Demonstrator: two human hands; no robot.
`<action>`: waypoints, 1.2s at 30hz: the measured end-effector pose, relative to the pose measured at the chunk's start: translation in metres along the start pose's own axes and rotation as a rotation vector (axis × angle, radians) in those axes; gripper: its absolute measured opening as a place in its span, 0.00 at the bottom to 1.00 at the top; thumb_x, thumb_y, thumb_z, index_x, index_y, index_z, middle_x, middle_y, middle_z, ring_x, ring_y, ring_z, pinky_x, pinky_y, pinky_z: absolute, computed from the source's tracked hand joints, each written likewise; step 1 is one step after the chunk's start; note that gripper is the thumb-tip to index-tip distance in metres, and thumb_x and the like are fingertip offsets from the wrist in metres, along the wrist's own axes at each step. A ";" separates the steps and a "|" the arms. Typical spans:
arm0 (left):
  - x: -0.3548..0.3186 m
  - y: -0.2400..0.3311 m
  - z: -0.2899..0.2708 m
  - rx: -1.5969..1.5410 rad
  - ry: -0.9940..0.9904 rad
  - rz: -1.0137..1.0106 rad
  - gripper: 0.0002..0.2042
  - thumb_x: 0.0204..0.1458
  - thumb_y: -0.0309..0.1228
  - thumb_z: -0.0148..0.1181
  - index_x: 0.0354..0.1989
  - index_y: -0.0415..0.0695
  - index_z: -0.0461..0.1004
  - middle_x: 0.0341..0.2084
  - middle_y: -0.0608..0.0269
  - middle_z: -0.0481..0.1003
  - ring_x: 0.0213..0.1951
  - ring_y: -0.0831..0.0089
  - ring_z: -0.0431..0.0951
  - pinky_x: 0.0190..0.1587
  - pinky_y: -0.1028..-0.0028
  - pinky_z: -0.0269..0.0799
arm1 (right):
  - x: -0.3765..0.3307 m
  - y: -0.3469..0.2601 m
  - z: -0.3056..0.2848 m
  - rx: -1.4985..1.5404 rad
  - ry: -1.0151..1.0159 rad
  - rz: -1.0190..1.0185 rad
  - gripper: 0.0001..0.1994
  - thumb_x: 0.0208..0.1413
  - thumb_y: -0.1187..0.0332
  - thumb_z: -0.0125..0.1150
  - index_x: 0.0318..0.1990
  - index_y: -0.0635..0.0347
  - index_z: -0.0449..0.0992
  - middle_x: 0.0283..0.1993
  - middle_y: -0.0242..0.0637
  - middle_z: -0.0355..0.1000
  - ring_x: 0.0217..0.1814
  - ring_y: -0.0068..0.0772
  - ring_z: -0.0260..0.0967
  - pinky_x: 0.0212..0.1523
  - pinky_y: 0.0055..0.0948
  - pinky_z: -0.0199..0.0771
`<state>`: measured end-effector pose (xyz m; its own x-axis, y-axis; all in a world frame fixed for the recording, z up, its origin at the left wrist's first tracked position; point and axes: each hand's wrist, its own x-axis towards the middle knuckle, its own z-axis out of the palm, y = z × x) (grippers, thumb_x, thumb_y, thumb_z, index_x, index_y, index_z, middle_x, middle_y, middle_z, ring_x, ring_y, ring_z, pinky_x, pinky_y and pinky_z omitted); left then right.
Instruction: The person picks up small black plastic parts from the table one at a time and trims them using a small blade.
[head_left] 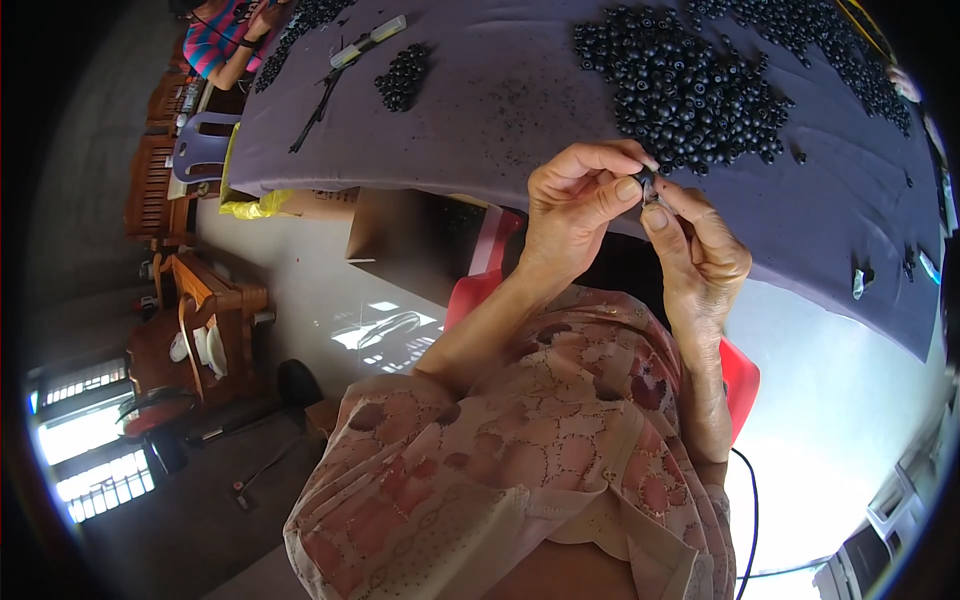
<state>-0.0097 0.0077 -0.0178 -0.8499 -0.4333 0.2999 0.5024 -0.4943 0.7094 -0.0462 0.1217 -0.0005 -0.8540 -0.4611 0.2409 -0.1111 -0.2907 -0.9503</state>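
My left hand [572, 208] pinches a small round black part [644, 178] between thumb and fingertips, above the table's near edge. My right hand [700, 245] meets it there, its thumb and index finger closed on a small shiny piece [652, 195] against the black part. That piece is too small and covered to name. Just beyond my hands lies a large pile of small round black parts with holes [700, 100]. They look like the part in my fingers.
A purple-grey cloth [480, 130] covers the table. A smaller group of black parts [403, 78] lies to the left, beside a clear-handled tool [368, 42]. More parts [800, 30] spread far right. Another person in a striped shirt [215, 45] is at the far left. A red chair [738, 385] is behind me.
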 end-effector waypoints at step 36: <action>0.013 0.017 -0.042 0.560 0.156 0.026 0.06 0.43 0.17 0.54 0.30 0.40 0.72 0.31 0.62 0.72 0.33 0.74 0.72 0.36 0.76 0.69 | 0.018 0.025 0.005 0.021 -0.014 0.389 0.04 0.48 0.75 0.53 0.33 0.62 0.70 0.19 0.22 0.59 0.15 0.08 0.46 0.14 0.12 0.45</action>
<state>-0.0053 -0.0387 -0.0285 -0.7836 -0.5670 0.2539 0.3255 -0.0266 0.9452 -0.0619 0.1025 -0.0187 -0.8231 -0.5520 -0.1337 0.2303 -0.1093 -0.9670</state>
